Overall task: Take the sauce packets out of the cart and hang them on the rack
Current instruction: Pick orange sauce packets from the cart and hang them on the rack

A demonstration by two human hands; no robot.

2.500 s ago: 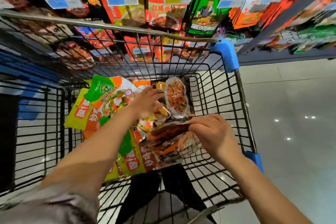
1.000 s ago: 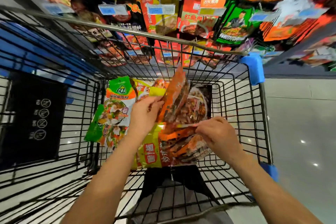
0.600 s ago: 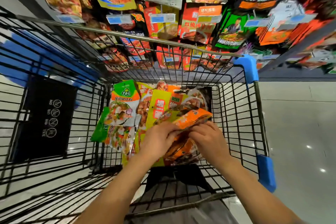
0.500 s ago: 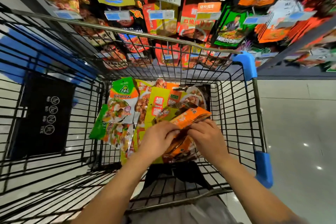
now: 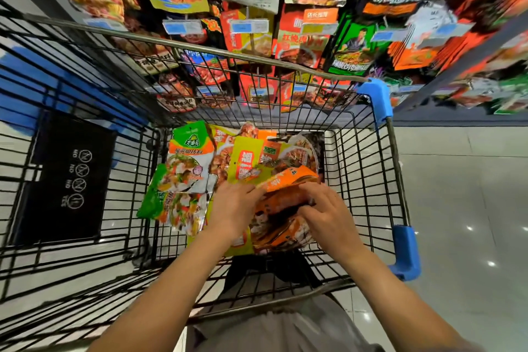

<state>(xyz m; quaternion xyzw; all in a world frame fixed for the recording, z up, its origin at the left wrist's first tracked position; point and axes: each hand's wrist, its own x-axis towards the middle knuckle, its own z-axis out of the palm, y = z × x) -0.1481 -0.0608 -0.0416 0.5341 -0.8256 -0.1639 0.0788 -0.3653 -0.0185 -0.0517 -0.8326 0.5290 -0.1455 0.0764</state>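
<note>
From the head view, I have both hands down in the cart, working on the orange packet that lies on top of the pile of packets. My left hand rests on its left edge; whether those fingers pinch it, I cannot tell. My right hand has its fingers curled over the right side. I should grip the top edge only, lift one packet free, and keep its hang hole clear for the rack above.
</note>
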